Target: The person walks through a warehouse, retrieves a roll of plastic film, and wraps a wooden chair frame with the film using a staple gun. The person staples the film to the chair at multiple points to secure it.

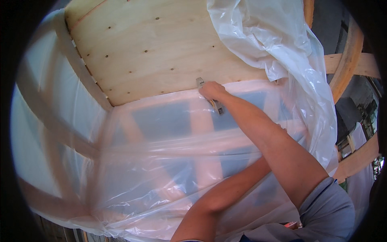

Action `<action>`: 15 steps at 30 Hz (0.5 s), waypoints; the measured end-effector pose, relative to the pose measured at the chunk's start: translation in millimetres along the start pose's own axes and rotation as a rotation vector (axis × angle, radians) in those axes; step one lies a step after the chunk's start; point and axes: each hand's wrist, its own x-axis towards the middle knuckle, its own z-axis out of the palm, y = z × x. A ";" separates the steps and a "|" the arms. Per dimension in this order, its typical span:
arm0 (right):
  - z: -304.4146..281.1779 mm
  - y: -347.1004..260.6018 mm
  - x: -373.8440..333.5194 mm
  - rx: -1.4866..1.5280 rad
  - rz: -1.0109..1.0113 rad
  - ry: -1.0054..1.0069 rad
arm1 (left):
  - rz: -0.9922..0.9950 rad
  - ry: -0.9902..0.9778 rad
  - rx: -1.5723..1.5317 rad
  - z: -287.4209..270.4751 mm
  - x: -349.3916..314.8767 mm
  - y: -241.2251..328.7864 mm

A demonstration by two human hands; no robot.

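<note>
My right hand (212, 91) is closed around a metal staple gun (218, 108), held against the lower edge of a plywood panel (141, 60). Translucent plastic sheeting (161, 149) meets the wood along that edge. My left arm passes beneath the right forearm. Only a bit of my left hand (283, 128) shows past that forearm, close to the sheeting on the right; its fingers are mostly hidden, so I cannot tell whether it grips anything. A loose, crumpled fold of the sheeting (278, 36) hangs over the panel's upper right part.
Wooden beams show blurred through the film, and a left side frame (82, 64) is covered in it too. Bare timber braces (348, 60) stand at the right. Low near my body is a small red and white box (291, 225). Dark clutter lies beyond the braces.
</note>
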 end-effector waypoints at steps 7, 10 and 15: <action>-19.9 20.8 -31.4 0.163 -0.058 0.040 | -0.091 -0.022 -0.466 -19.6 -2.6 5.5; -41.3 18.7 -62.9 0.186 -0.077 0.152 | -0.085 -0.061 -0.060 -88.4 -10.7 -2.3; -62.4 5.9 -120.6 0.087 -0.096 0.213 | -0.395 -0.400 0.052 -230.8 -41.8 -16.5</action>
